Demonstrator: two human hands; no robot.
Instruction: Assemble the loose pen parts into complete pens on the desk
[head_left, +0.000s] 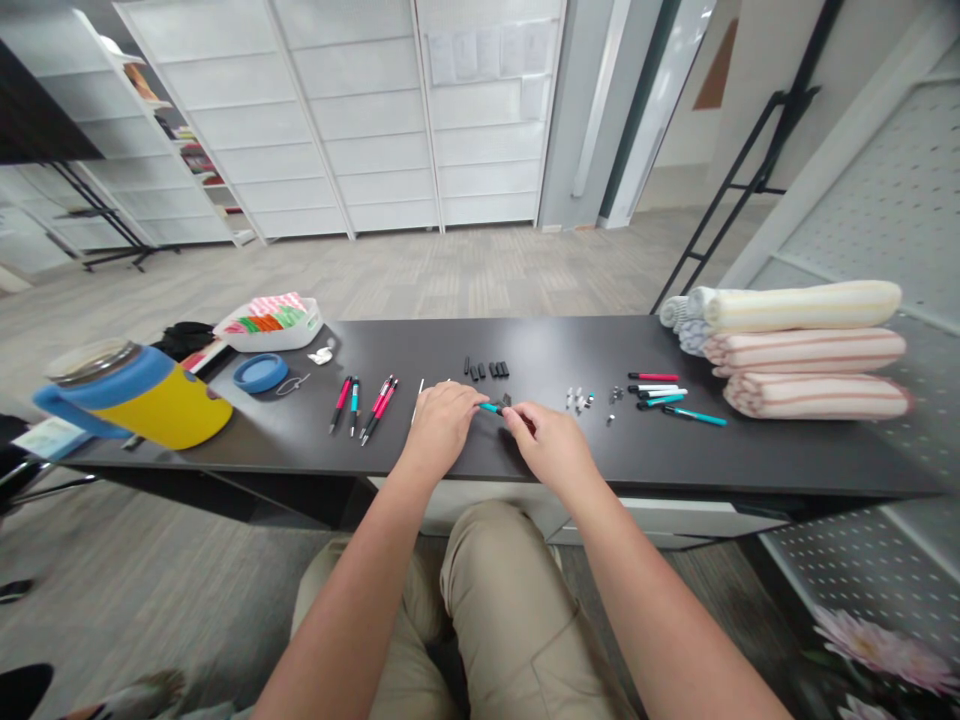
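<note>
My left hand (441, 422) pinches one end of a teal pen (491, 407) just above the dark table. The fingers of my right hand (549, 440) are closed on its dark other end, which they partly hide. Beyond my hands lie several small black pieces (487, 370). Thin white sticks (418, 392) show beside my left hand. To the right are tiny white and teal parts (580, 400), small grey bits (616, 392), and red, white and teal pen barrels (664, 392). Several pink and teal pens (354, 405) with black parts lie on the left.
At the left stand a yellow and blue jug (161, 395), a blue lid (259, 373) and a white basket (277, 335) of colourful packets. Rolled towels (817, 350) are stacked at the right end of the table (675, 455). My knees are against its front, near white drawers (675, 515).
</note>
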